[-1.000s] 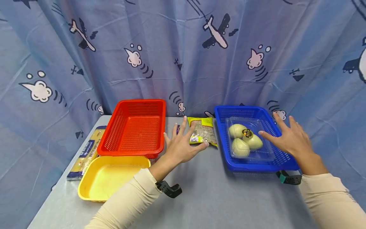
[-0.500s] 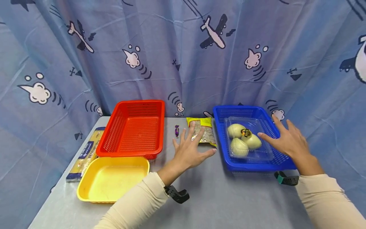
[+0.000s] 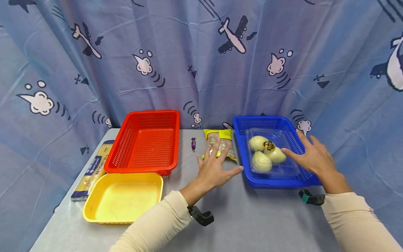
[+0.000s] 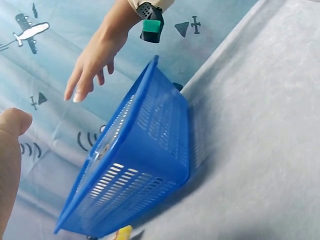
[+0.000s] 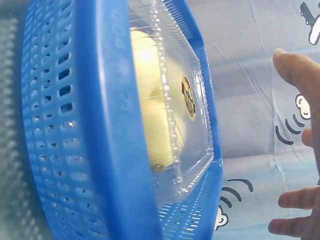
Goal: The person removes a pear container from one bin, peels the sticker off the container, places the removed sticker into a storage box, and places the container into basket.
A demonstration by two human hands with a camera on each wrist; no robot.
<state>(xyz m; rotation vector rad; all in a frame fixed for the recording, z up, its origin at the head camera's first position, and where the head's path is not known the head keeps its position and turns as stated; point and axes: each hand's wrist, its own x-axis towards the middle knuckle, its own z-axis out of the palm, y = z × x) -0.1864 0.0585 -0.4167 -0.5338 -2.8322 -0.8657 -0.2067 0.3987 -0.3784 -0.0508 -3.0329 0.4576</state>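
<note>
My left hand point(image 3: 215, 171) is held with fingers spread, its fingertips overlapping a yellow-edged food packet point(image 3: 225, 134) in the head view. A small purple wrapped candy point(image 3: 193, 144) lies to the left of that packet. Over the right side of the blue basket point(image 3: 267, 183), my right hand point(image 3: 316, 159) hovers with fingers extended, holding nothing. Inside the basket, a clear plastic box point(image 3: 291, 168) contains three pale yellow-green fruits point(image 3: 262, 162) under a dark round sticker. From the right wrist, the thumb point(image 5: 295, 67) shows apart from the box.
A red basket point(image 3: 110, 164) stands at the back left, with a yellow tray point(image 3: 89, 210) in front of it. Beside them, a long blue-and-yellow packet point(image 3: 94, 168) lies along the table's left edge. A patterned blue curtain point(image 3: 170, 52) hangs behind the grey table point(image 3: 252, 224).
My left hand has moved right and slightly toward me, uncovering the candy. My right hand has shifted a little left over the blue basket. The baskets and packets stay in place.
</note>
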